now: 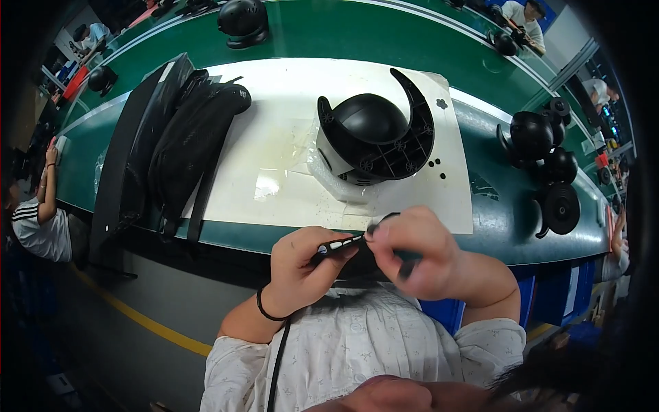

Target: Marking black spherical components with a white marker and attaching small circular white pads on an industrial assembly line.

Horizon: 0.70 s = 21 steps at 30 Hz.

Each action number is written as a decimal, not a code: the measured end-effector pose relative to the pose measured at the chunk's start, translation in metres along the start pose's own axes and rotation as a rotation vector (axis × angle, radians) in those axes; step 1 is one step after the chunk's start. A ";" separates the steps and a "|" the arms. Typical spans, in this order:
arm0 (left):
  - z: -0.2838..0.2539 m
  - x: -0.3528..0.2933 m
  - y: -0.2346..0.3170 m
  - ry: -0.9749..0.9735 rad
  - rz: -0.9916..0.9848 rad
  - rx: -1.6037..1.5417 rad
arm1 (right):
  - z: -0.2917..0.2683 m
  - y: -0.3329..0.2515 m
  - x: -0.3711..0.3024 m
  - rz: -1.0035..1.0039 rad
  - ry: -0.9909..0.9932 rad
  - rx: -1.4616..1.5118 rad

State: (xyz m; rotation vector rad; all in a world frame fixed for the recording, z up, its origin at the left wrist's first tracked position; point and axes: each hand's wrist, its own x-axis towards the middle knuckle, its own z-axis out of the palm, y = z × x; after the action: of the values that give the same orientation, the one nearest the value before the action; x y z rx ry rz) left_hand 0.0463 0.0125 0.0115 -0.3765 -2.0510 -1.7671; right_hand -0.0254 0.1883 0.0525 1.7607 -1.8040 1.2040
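My left hand (302, 264), a dark band round its wrist, pinches a narrow black strip with pale patches (338, 245) between thumb and fingers, close to my body. At the strip's right end is my right hand (422, 257), its fingers bent in a pinch and smeared by motion. Dark bits show at those fingers, too blurred to name. Beyond my hands, a black rounded device with a crescent-shaped, ribbed base (384, 154) rests on clear wrapping (329, 182) over a white sheet (274, 82). Several small black dots (437, 168) lie to its right.
Left on the green table (491, 244) lie a black case (137, 147) and a black soft bag (195, 137). Several black round devices (539, 141) stand at the right, another black device (244, 24) at the far side. Other people work around the tables. Blue bins (570, 295) sit below.
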 end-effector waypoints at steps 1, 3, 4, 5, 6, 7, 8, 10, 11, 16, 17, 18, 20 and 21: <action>0.000 0.001 0.001 -0.009 -0.045 0.016 | -0.004 -0.001 0.003 -0.025 -0.072 0.198; -0.001 0.005 -0.002 0.028 -0.165 0.093 | 0.000 -0.016 -0.003 0.123 -0.044 0.164; -0.003 0.005 -0.005 0.047 -0.212 0.080 | -0.007 -0.012 -0.006 0.066 -0.102 0.154; -0.004 0.008 -0.010 0.022 -0.059 0.111 | -0.011 -0.006 -0.006 0.158 -0.006 0.050; -0.003 0.011 -0.011 0.014 0.010 0.153 | -0.014 0.000 -0.005 0.250 0.090 -0.054; -0.002 0.013 -0.010 0.001 0.075 0.194 | -0.020 0.014 -0.002 0.237 0.198 0.041; -0.002 0.015 -0.012 -0.024 0.071 0.248 | -0.027 0.028 0.004 0.219 0.305 0.131; 0.001 0.029 -0.008 0.004 0.175 0.338 | -0.042 0.040 0.011 0.360 0.241 0.092; 0.004 0.033 -0.007 -0.020 0.157 0.348 | -0.043 0.046 0.013 0.385 0.223 0.111; 0.014 0.053 -0.009 -0.025 0.223 0.394 | -0.046 0.055 0.022 0.444 0.062 0.117; 0.017 0.054 -0.011 -0.012 0.205 0.341 | -0.044 0.054 0.021 0.413 0.081 0.101; 0.019 0.055 -0.013 0.000 0.187 0.287 | -0.041 0.052 0.020 0.383 0.099 0.085; 0.021 0.056 -0.016 0.006 0.171 0.254 | -0.038 0.051 0.017 0.282 0.066 -0.148; 0.022 0.056 -0.016 0.007 0.172 0.263 | -0.041 0.056 0.021 0.105 0.025 -0.165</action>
State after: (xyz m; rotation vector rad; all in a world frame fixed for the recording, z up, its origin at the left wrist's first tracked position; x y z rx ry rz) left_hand -0.0134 0.0284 0.0215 -0.4492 -2.1411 -1.3769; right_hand -0.0940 0.1982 0.0734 1.5710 -1.9423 1.0765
